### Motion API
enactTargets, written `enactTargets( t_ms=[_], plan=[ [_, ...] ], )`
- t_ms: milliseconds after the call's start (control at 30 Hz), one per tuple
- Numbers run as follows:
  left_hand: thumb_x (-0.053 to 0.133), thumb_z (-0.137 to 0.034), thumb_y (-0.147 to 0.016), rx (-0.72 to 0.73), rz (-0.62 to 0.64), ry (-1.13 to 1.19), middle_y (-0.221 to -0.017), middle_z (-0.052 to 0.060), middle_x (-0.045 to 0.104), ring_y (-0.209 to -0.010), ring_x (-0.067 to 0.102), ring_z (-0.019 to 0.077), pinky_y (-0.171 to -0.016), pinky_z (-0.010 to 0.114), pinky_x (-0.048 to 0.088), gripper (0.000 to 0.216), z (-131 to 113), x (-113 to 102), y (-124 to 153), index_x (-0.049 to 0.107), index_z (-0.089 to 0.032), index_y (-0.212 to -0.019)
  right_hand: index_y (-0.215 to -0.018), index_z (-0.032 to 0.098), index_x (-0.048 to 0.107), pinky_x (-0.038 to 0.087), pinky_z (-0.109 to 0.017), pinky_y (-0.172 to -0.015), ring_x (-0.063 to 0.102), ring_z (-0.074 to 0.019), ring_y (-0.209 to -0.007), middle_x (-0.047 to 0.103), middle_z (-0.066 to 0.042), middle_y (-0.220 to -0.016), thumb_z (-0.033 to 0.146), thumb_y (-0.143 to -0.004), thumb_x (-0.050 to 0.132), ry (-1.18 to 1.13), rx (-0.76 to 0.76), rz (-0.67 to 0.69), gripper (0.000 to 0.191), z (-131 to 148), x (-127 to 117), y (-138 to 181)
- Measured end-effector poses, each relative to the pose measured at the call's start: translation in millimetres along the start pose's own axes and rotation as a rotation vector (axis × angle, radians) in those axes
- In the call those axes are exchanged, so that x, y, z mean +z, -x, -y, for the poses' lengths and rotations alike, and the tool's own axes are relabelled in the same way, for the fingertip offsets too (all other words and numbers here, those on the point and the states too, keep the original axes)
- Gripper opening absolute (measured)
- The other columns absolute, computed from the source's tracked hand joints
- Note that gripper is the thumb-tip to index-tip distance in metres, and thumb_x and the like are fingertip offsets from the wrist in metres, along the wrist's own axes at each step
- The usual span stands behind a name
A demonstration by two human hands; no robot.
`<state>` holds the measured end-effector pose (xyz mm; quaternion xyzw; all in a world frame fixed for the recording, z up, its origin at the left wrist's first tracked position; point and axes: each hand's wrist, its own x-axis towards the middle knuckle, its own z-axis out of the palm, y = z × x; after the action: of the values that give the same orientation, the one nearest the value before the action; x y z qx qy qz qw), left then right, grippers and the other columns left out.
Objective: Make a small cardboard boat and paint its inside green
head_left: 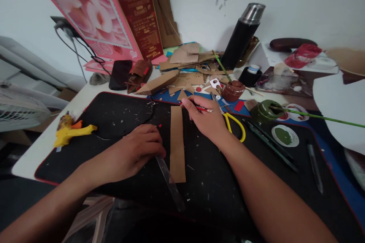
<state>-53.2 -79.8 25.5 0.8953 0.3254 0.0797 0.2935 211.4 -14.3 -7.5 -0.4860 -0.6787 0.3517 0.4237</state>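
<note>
A long brown cardboard strip lies upright in view on the black mat. My left hand rests palm down just left of the strip, fingers curled over the upper end of a clear ruler that runs down along the strip's left edge. My right hand sits at the strip's top right corner, closed around a thin red pencil that points to the right.
A yellow glue gun lies at the mat's left edge. Yellow-handled scissors, a green pot with a green stick, a brown pot, a black flask and cardboard scraps crowd the back and right.
</note>
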Motion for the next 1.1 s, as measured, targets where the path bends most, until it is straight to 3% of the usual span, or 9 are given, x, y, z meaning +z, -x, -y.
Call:
enactTargets(
  t_ms=[200,400,533,667,767,1100],
  plan=[
    [0.049,-0.008,-0.102,-0.016,-0.046,0.003,-0.109,0.004,0.077,-0.115,0.066,0.0260,-0.108,0.043,0.052,0.037,-1.4,-14.0,7.3,0.078,-0.031,-0.107,-0.082,0.024,0.071,0.043,-0.031,-0.064,0.061,-0.0179,-0.069,0.063,0.002,-0.064,0.051,-0.108,0.062,-0.034,0.037,0.007,0.038,-0.6,-0.5,0.4],
    [0.047,-0.009,-0.102,-0.025,-0.003,-0.071,-0.108,0.005,0.076,-0.116,0.065,0.0274,-0.111,0.048,0.053,0.037,5.6,-17.0,14.4,0.078,-0.030,-0.107,-0.081,0.024,0.070,0.044,-0.030,-0.065,0.062,-0.0178,-0.070,0.064,0.001,-0.065,0.052,-0.109,0.061,-0.046,0.030,0.034,0.040,-3.8,0.6,0.2],
    [0.051,-0.015,-0.107,-0.019,-0.064,-0.134,-0.124,0.006,0.076,-0.132,0.062,0.0286,-0.124,0.054,0.045,0.035,3.7,-7.1,12.3,0.079,-0.031,-0.121,-0.080,0.023,0.069,0.044,-0.030,-0.066,0.061,-0.0173,-0.069,0.064,0.001,-0.067,0.054,-0.109,0.060,-0.040,0.013,0.031,0.044,-4.6,0.6,0.1],
    [0.067,-0.037,-0.107,-0.048,-0.149,-0.130,-0.138,0.008,0.073,-0.141,0.059,0.0319,-0.124,0.054,0.048,0.029,-12.0,9.5,10.3,0.075,-0.032,-0.134,-0.079,0.023,0.070,0.044,-0.030,-0.065,0.061,-0.0175,-0.069,0.065,0.001,-0.066,0.056,-0.109,0.060,-0.035,0.031,0.028,0.046,-4.0,0.1,0.6],
    [0.080,-0.055,-0.097,-0.003,-0.126,-0.097,-0.142,0.011,0.072,-0.139,0.061,0.0356,-0.122,0.058,0.050,0.049,-23.0,24.7,8.4,0.071,-0.029,-0.138,-0.081,0.023,0.073,0.044,-0.030,-0.064,0.061,-0.0172,-0.067,0.065,0.001,-0.065,0.053,-0.110,0.060,-0.017,0.039,0.040,0.043,-4.8,0.8,0.8],
    [0.082,-0.043,-0.097,0.083,-0.108,-0.217,-0.142,0.017,0.072,-0.133,0.066,0.0376,-0.113,0.058,0.057,0.046,-33.1,48.9,-10.9,0.069,-0.019,-0.134,-0.089,0.023,0.079,0.044,-0.030,-0.061,0.061,-0.0188,-0.061,0.061,0.002,-0.059,0.056,-0.108,0.061,-0.016,0.047,0.033,0.042,-6.2,3.7,1.0]
  ],
)
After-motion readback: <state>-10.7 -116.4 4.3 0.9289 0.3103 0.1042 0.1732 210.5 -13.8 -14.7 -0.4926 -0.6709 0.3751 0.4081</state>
